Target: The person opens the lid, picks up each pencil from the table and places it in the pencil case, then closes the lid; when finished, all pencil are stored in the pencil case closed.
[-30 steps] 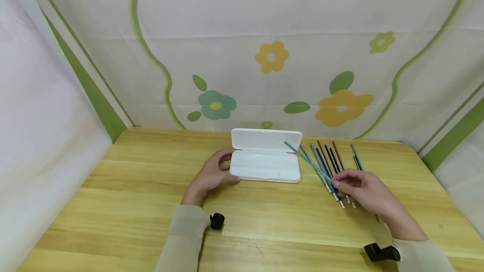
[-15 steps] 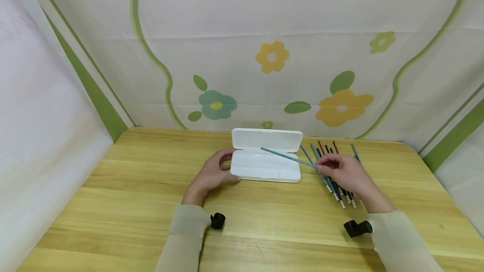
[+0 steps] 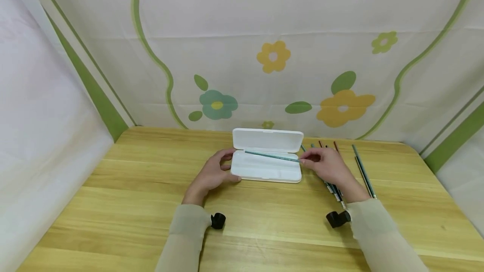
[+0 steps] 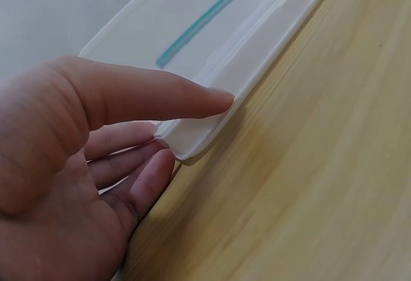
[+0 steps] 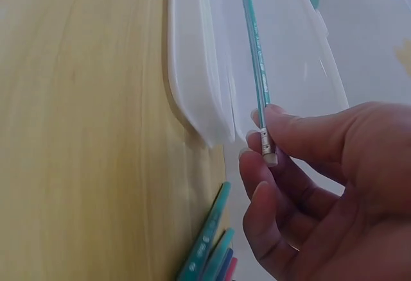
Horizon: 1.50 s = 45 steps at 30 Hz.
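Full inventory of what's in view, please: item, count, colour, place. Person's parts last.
held pencil: one, teal with pale eraser, over the case, pinched near its eraser end
pencil case: one, white, toward the table's back edge, lid open
piled pencils: several, exact count hidden by the hand; teal, dark and reddish, right of the case
separate pencils: at least two, teal and dark, right of the pile
table: one, light wood, under everything
cloth: number of pieces unclear, white with green, yellow and teal print, behind and beside the table
wrist devices: two, black, one per wrist
sleeves: two, pale beige, on the forearms
left hand: one, bare, holding the case's left end
right hand: one, bare, at the case's right end
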{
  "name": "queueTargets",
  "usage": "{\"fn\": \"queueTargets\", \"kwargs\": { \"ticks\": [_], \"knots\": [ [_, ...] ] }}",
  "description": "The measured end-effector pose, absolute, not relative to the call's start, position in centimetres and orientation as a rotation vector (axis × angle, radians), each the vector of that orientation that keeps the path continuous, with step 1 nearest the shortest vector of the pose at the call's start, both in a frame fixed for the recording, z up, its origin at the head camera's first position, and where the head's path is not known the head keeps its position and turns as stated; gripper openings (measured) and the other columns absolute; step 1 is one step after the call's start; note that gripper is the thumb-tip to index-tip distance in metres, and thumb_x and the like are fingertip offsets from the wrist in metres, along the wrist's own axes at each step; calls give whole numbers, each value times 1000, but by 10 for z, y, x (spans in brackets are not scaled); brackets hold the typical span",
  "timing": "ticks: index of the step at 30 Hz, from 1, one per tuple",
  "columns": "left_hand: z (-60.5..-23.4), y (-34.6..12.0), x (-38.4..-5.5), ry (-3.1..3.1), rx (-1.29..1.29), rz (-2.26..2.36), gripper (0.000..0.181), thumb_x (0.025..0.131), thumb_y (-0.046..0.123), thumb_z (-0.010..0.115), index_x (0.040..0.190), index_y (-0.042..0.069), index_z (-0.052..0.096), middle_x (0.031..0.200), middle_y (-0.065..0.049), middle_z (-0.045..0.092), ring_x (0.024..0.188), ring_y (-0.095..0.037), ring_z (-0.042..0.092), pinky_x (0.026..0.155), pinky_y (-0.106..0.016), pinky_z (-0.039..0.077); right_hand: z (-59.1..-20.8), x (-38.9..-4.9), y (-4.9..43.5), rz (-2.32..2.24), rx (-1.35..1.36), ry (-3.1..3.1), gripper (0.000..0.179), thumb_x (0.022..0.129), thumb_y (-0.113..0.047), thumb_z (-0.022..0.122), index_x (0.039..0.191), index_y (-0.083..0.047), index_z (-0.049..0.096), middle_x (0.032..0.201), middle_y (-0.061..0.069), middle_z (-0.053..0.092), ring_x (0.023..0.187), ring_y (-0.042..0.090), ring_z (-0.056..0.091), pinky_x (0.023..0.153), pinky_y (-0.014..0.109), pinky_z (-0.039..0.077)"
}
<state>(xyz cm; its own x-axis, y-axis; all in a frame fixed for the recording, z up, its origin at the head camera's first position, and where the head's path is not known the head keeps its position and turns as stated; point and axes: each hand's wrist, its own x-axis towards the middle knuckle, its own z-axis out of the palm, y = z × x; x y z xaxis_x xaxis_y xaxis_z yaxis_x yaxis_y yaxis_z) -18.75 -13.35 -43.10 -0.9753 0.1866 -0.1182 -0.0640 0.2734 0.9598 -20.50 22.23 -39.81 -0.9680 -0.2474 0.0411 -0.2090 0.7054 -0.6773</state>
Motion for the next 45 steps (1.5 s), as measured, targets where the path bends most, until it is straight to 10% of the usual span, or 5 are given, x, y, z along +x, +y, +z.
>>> {"fn": "queueTargets", "kwargs": {
  "ticks": [45],
  "knots": [
    [-410,-129,-195,2495,104,1525,75,69,-6,93,136,5,62,139,-16,64,128,-34,57,115,-53,47,-415,-208,184,-1186,-361,2916,8,100,-14,76,103,-10,83,110,11,76,90,20,60,78,32,49]
  ]
}}
